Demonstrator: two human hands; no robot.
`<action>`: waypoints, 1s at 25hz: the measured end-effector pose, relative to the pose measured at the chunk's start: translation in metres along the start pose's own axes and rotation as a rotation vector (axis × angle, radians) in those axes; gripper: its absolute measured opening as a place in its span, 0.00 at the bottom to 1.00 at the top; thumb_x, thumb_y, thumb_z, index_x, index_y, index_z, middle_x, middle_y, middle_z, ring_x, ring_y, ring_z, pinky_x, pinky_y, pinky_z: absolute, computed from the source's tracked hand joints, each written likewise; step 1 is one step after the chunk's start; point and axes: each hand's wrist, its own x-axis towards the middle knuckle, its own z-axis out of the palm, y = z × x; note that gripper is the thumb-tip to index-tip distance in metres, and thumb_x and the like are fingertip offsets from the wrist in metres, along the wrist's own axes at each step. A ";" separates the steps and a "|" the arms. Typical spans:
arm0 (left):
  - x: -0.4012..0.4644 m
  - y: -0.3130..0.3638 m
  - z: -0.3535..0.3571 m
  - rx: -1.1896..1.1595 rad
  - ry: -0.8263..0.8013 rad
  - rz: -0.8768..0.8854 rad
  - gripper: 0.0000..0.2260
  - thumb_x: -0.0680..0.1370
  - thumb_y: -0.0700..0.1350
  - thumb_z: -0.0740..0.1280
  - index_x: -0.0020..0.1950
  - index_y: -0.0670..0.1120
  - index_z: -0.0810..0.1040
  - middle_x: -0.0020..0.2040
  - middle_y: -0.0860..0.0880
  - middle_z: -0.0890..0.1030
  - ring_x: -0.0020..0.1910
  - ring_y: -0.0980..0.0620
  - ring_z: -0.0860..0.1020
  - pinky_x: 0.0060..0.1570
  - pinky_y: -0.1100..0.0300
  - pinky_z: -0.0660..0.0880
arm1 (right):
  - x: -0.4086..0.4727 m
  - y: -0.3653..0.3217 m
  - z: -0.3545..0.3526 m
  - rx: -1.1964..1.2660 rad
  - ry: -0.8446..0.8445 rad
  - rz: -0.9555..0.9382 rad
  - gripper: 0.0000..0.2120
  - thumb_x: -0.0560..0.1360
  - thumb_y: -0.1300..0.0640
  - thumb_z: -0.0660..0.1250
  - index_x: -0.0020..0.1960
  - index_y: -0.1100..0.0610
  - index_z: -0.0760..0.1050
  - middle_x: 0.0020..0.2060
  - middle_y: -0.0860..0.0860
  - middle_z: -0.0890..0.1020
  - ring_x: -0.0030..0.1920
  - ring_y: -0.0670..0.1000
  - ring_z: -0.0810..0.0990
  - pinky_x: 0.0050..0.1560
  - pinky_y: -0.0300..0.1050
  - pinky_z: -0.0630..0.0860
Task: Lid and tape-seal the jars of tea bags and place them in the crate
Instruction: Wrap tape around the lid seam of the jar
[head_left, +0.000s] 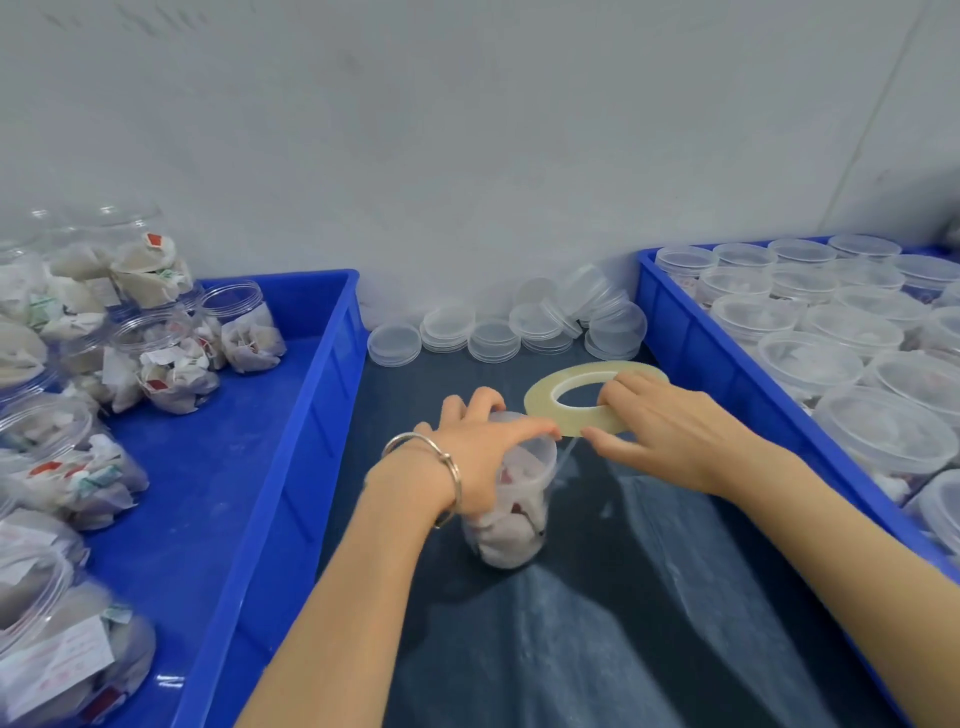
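Left hand (485, 441) grips clear jar (511, 519); right hand (670, 431) holds, seemingly, translucent tape ring (587, 397).

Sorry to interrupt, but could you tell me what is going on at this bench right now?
A person is tape-sealing a lidded jar of tea bags on the dark mat between two blue crates. The left hand grips the jar's top, while the right hand holds a roll of clear tape, a strip running to the lid's edge. The left crate holds open jars; the right crate holds lidded ones. Spare lids lie stacked by the wall.
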 end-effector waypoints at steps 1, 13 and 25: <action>0.000 0.005 0.002 0.031 0.018 -0.014 0.36 0.70 0.37 0.63 0.63 0.72 0.55 0.64 0.53 0.56 0.60 0.48 0.60 0.52 0.52 0.69 | 0.001 -0.005 0.001 -0.010 -0.003 0.007 0.21 0.76 0.37 0.49 0.47 0.55 0.66 0.44 0.45 0.69 0.43 0.48 0.66 0.34 0.44 0.65; 0.000 -0.002 0.022 -0.364 0.354 0.067 0.27 0.72 0.54 0.71 0.68 0.51 0.65 0.64 0.53 0.70 0.64 0.54 0.65 0.54 0.67 0.61 | -0.001 -0.016 0.008 0.024 -0.048 -0.010 0.19 0.79 0.38 0.48 0.50 0.54 0.64 0.48 0.45 0.67 0.52 0.48 0.66 0.40 0.43 0.61; -0.001 -0.002 0.006 -0.385 0.142 -0.010 0.20 0.73 0.41 0.65 0.60 0.57 0.67 0.60 0.57 0.67 0.72 0.50 0.58 0.66 0.44 0.62 | 0.010 -0.030 0.015 0.055 0.056 0.025 0.18 0.78 0.38 0.53 0.50 0.53 0.66 0.47 0.43 0.68 0.52 0.47 0.67 0.43 0.43 0.64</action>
